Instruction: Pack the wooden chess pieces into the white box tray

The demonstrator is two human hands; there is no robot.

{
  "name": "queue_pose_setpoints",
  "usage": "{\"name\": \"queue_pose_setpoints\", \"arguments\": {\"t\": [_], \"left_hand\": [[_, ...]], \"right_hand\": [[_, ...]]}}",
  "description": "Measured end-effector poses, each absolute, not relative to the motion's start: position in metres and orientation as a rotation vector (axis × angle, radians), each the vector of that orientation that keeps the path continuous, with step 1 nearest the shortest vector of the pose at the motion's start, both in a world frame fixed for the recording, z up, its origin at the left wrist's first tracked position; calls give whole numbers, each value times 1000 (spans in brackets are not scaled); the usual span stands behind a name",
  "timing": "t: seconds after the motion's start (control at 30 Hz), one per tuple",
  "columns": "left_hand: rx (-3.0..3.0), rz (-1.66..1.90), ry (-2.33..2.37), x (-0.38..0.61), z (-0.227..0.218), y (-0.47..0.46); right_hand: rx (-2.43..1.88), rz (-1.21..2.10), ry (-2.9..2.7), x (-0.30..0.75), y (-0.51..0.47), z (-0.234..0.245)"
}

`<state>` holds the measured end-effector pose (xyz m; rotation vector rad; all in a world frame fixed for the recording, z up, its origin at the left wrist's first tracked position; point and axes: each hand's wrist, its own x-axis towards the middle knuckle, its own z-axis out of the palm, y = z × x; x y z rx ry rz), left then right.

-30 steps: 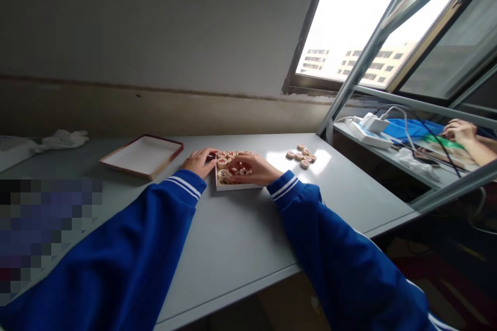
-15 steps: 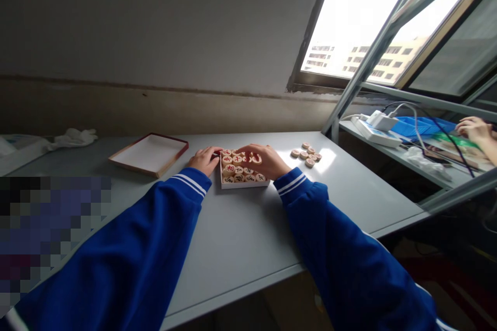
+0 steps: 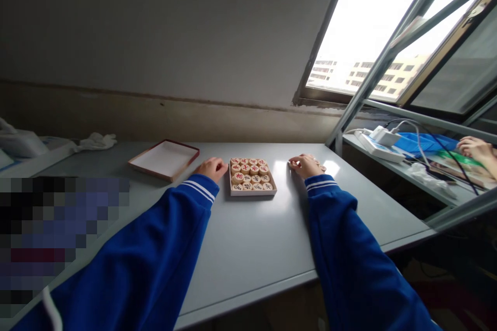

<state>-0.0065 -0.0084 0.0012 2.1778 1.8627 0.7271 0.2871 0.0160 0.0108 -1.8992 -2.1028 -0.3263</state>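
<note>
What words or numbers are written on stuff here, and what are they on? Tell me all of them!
None can be read for sure.
Back-row round pieces in the box: red characters, too small.
Front-row round pieces: black characters, too small.
Loose pieces by the right hand: mostly hidden.
Lid: no writing seen inside.

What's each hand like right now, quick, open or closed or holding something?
Left hand: curled beside the box, nothing seen in it; can't tell if fully closed.
Right hand: at the loose pieces; can't tell if holding one.
</note>
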Motion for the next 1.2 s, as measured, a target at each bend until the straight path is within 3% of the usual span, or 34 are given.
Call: {"name": "queue_pose_setpoints", "arguments": {"t": [0.17,0.3,0.6,0.9,1.2], "left_hand": [[2247,592,1775,-6,5,-16],[2213,567,1722,-5,7,-18],[2253,551,1697,-6,5,-18],[2219,479,1721,-5,6,-17],[2192,516,1719,-4,7,-20]], "right_hand": [[-1366,112,-2196,256,0,29],[-1045,201,-2246,219,-18,36],[-1126,9,-2507,190,-30,31],[-963,147,-2433,187,-28,23],[-1232,-42,-2402,192,-31,32]]}}
